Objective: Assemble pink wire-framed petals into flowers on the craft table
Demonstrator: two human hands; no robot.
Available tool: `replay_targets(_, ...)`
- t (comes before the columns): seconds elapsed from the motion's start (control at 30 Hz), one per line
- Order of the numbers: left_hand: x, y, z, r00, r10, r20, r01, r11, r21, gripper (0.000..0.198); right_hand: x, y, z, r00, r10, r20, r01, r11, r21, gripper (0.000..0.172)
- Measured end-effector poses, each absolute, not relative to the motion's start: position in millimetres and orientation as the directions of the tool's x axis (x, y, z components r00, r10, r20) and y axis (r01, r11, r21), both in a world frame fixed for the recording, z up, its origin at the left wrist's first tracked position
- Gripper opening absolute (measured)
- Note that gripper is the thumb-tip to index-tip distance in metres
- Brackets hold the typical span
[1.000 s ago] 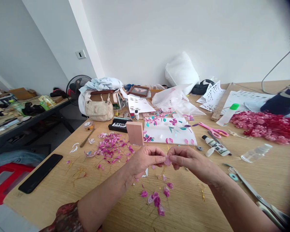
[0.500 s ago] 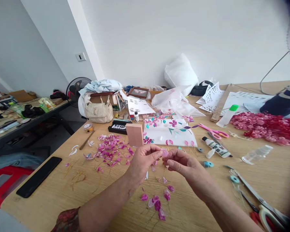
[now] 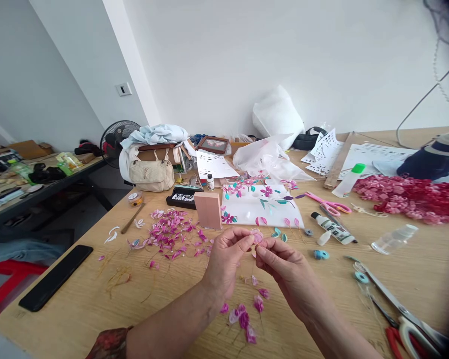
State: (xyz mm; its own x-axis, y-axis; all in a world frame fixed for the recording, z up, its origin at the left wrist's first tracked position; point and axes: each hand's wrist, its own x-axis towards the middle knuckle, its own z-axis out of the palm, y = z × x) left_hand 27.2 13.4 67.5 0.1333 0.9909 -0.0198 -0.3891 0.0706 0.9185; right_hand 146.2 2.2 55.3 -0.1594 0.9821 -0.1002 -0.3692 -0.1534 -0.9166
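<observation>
Between my hands, above the table, is a translucent pale pink petal. My left hand pinches its left edge between thumb and fingers. From the right, my right hand closes thumb and forefinger at its lower edge. Whether a wire hangs from it is hidden by the fingers. Below the hands lie several wired magenta petals. A larger heap of pink petals spreads to the left, near an upright wooden block.
Behind the hands lies a white sheet with flowers. To the right are pink scissors, a glue bottle, a teal thread spool, a clear spray bottle and large shears. A black case rests at left.
My right thumb and forefinger have come together at the petal's lower edge; before, the thumb sat lower and apart. The left hand keeps its pinch. The view has shifted slightly.
</observation>
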Motion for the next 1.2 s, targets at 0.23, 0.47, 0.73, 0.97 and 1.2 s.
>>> replay_targets(0.23,16.4,15.4,71.0,0.272,0.96,-0.071,-0.352,0.168,0.921,0.013,153.0,6.4,57.1,-0.141,0.985,-0.095,-0.257,-0.129,-0.958,0.017)
replay_targets(0.47,2.8,29.2,77.2,0.455,0.884,-0.109,-0.22,0.231,0.948,0.025,158.0,14.1,70.8,-0.196,0.973,-0.117,-0.052,-0.13,-0.99,0.02)
replay_targets(0.73,2.2,38.5,77.6,0.469,0.868,-0.163,-0.152,0.261,0.953,0.025,162.4,24.1,80.8,-0.235,0.966,-0.11,0.064,-0.097,-0.993,0.022)
replay_targets(0.97,7.3,44.8,72.3,0.471,0.87,-0.149,-0.231,0.284,0.93,0.024,172.7,35.8,79.6,-0.309,0.945,-0.104,0.069,-0.087,-0.994,0.016)
replay_targets(1.2,15.8,50.2,72.3,0.466,0.871,-0.157,-0.289,0.318,0.903,0.025,181.5,44.2,78.2,-0.282,0.955,-0.097,0.122,-0.065,-0.99,0.014)
